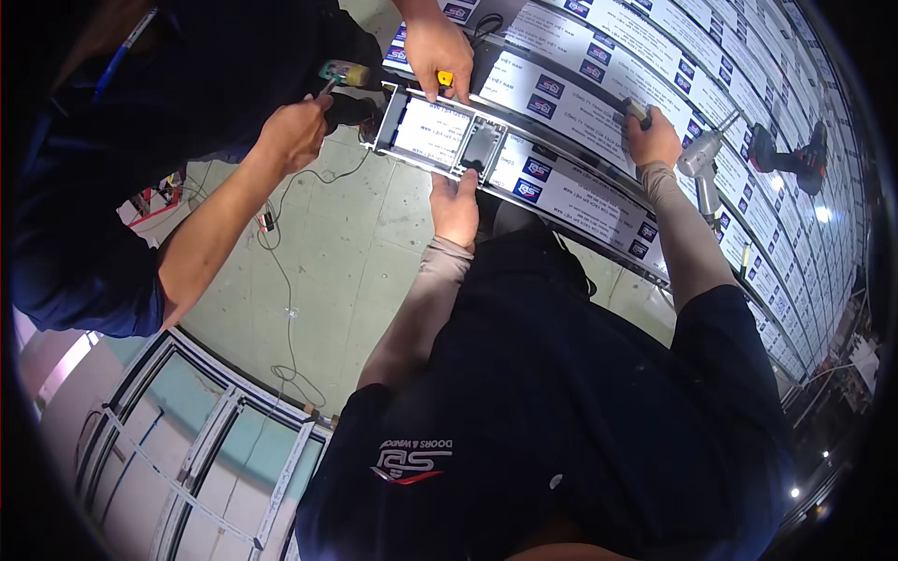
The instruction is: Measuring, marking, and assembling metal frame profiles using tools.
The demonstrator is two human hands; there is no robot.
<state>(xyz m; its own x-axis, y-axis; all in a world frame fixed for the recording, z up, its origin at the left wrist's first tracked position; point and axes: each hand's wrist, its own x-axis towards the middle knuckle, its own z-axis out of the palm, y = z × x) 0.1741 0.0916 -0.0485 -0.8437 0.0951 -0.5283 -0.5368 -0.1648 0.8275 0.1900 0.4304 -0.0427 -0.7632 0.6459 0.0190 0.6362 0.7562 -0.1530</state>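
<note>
A long aluminium frame profile, wrapped in white protective film with small dark logos, runs from upper middle to the right. My left hand holds its near edge beside a dark cut-out at the frame's end. My right hand lies on top of the profile, closed around a dark tool handle. A co-worker in dark clothes stands at the left. One of their hands presses on the frame's end by a small yellow piece. Their other hand holds a green-and-yellow handled tool.
More film-wrapped profiles lie side by side beyond the frame. A silver power tool and a dark cordless drill rest on them at the right. Thin cables trail over the grey-green floor. White window frames lie lower left.
</note>
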